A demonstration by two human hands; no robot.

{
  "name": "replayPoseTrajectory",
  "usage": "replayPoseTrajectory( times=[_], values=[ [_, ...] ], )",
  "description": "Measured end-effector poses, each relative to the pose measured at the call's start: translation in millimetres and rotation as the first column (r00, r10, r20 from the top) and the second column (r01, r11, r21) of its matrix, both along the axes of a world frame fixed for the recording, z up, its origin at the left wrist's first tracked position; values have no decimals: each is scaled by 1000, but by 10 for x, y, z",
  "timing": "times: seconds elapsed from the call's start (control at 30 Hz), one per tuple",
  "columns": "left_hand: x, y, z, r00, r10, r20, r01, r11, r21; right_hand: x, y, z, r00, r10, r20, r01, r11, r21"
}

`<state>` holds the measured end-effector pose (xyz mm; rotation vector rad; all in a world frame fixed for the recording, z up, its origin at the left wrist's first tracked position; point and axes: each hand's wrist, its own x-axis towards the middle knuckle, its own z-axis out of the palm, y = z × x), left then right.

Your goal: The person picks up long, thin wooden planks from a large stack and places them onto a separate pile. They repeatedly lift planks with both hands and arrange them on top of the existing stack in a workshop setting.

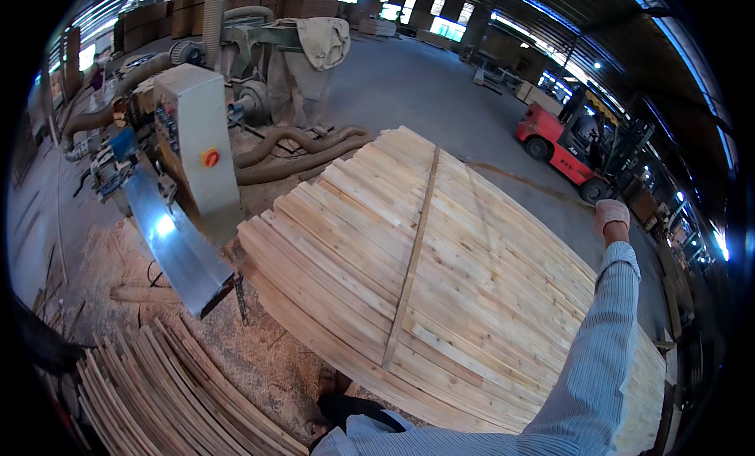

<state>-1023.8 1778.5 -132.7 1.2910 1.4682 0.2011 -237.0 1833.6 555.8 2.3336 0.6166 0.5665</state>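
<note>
The right hand (612,214) reaches out past stacked boards (480,259); I cannot tell its fingers' state, and the left hand is unseen. Board handling seems underway, calling next for an edge grip.

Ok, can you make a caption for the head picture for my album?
Right hand outstretched near a stack of pale boards, with a red forklift in the background.
</note>
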Motion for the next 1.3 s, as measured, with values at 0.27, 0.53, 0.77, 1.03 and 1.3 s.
replayPoseTrajectory(
  times=[0.27, 0.53, 0.77, 1.03, 1.3],
  values=[
    [-343, 1173, -70, 998, -26, -51, 30, 996, 86, 769, 1232, -808, 994, 94, 63, -104, 978, 180],
    [-313, 1813, -56, 962, -174, -211, 235, 920, 313, 183, 1841, -768, 960, 200, -196, -250, 928, -276],
    [-61, 2118, -497, 766, -480, -427, 616, 736, 279, -321, 445, -3000, 765, 169, -621, 93, 925, 368],
    [-582, 2814, -500, 758, -541, -365, 652, 605, 457, -3494, 537, -4423, 589, 216, -779, 533, 621, 574],
    [-521, 3329, 184, 701, -597, -389, 708, 649, 280, -4085, 560, -4162, 436, 123, -892, 597, 702, 388]
  ],
)
